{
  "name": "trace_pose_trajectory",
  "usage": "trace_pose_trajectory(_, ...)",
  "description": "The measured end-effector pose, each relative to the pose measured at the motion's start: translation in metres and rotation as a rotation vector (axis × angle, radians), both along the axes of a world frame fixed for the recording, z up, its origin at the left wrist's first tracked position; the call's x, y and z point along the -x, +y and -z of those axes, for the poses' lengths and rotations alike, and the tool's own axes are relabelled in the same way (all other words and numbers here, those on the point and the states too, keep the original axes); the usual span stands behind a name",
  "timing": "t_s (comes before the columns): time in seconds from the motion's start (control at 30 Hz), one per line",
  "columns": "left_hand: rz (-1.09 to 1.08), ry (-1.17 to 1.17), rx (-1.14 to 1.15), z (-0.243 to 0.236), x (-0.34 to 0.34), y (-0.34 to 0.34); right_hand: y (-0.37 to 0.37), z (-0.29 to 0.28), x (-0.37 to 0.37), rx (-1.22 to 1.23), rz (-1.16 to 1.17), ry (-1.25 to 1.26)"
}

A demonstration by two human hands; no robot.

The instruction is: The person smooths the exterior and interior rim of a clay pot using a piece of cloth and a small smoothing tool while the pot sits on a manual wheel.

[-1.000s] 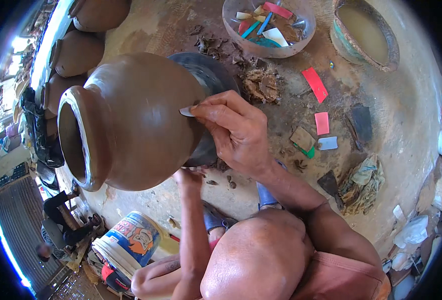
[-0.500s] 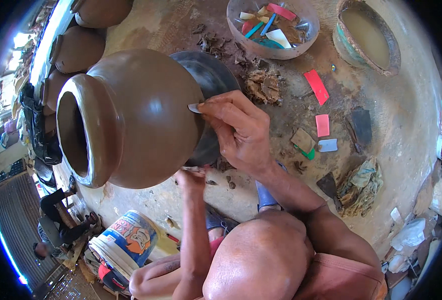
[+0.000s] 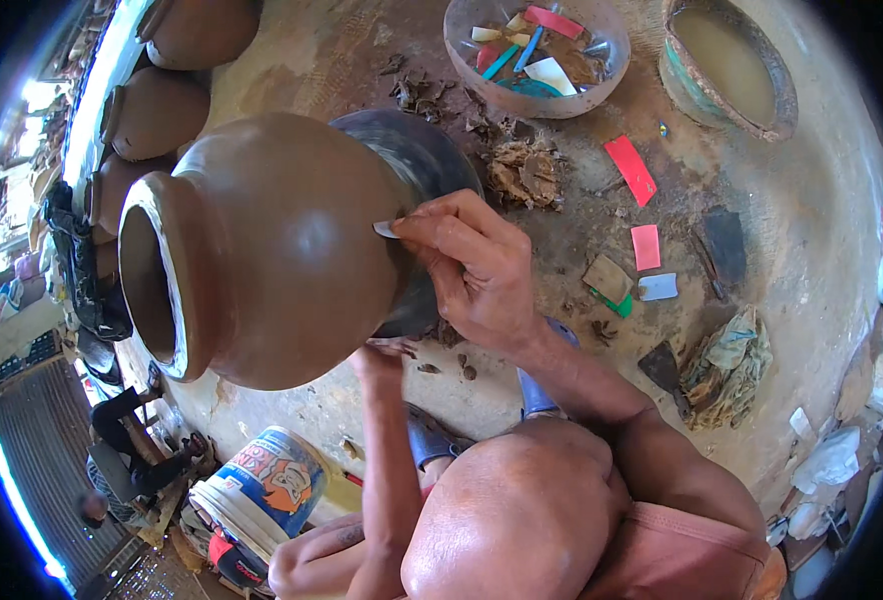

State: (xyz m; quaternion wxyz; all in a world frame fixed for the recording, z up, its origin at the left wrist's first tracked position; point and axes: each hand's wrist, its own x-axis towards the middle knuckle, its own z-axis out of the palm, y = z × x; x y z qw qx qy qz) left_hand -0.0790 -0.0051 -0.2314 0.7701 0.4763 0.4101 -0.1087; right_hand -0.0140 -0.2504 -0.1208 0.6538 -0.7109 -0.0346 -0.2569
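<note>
A large round brown clay pot (image 3: 292,250) lies in view with its wide mouth facing left and its base toward a dark potter's wheel (image 3: 422,150). In my right hand (image 3: 477,265) a small shiny metal scraper (image 3: 387,230) is pinched between thumb and fingers. Its edge touches the pot's wall close to the base. Below the pot, beside the wheel's lower edge, my left hand (image 3: 382,358) has its fingers stretched out, partly hidden, and I see nothing held in them.
Beyond the wheel stand a clear bowl (image 3: 602,95) of small tools and a basin (image 3: 682,85) of murky water. Red (image 3: 631,170) and pink (image 3: 646,247) pieces and a crumpled cloth (image 3: 732,370) lie at right. Other pots (image 3: 162,112), a bucket (image 3: 267,480) and a seated person (image 3: 122,450) are at left.
The whole view has shifted slightly. My right hand still presses the scraper near the pot's base, while my left hand's fingers have moved a little at the wheel's lower edge.
</note>
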Motion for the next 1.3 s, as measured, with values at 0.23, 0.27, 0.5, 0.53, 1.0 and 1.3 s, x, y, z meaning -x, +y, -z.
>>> trace_pose_trajectory(0.23,-0.388,-0.07,-0.103,0.009,0.015,-0.062,0.01,0.004,0.002,-0.051,-0.026,0.002)
trace_pose_trajectory(0.27,-0.22,0.0,-0.008,0.019,0.037,-0.051,0.014,0.002,0.003,-0.065,-0.048,0.015)
trace_pose_trajectory(0.5,-0.179,0.133,0.003,-0.011,0.002,-0.025,0.004,0.008,0.006,-0.01,-0.023,0.029)
trace_pose_trajectory(0.53,-0.147,-0.042,-0.119,0.006,-0.005,0.019,0.012,0.001,0.005,-0.041,-0.043,0.024)
trace_pose_trajectory(1.0,-0.201,0.097,0.011,-0.013,0.017,-0.06,0.009,0.003,0.011,-0.013,-0.04,0.013)
trace_pose_trajectory(1.3,0.191,-0.288,-0.352,0.04,0.048,0.084,0.016,0.008,0.02,-0.016,-0.029,-0.028)
